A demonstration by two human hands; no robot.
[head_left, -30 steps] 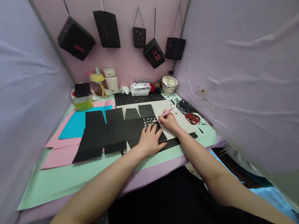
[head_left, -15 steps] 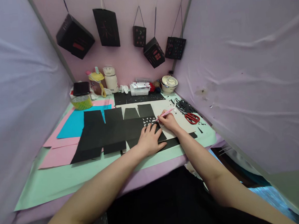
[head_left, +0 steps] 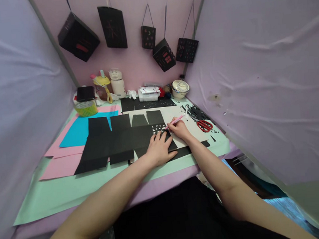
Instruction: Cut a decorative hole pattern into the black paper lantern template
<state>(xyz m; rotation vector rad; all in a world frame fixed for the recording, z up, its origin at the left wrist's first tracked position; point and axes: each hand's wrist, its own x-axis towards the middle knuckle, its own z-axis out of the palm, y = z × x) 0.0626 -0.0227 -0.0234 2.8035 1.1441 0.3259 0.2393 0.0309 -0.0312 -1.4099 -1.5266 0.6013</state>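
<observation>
A long sheet of black card [head_left: 120,141] with flaps lies flat before me, small angular holes cut near its right end. My left hand [head_left: 159,149] is spread flat on that end, just below the holes, fingers apart. My right hand [head_left: 179,128] pinches a slim pink pen-shaped craft knife [head_left: 179,119], its tip down at the edge of the cut pattern. The blade itself is too small to make out. Under the card lies a pale board [head_left: 196,135].
Red-handled scissors [head_left: 204,126] and black paper scraps [head_left: 198,112] lie at the right. Blue paper [head_left: 74,135] and pink paper [head_left: 62,167] lie left. A white bottle [head_left: 117,84], a box of pens [head_left: 148,94] and a bowl [head_left: 180,88] stand behind. Black paper lanterns [head_left: 110,27] hang above.
The view has shifted very slightly. Both hands stay almost in place, the craft knife's tip still at the cut pattern.
</observation>
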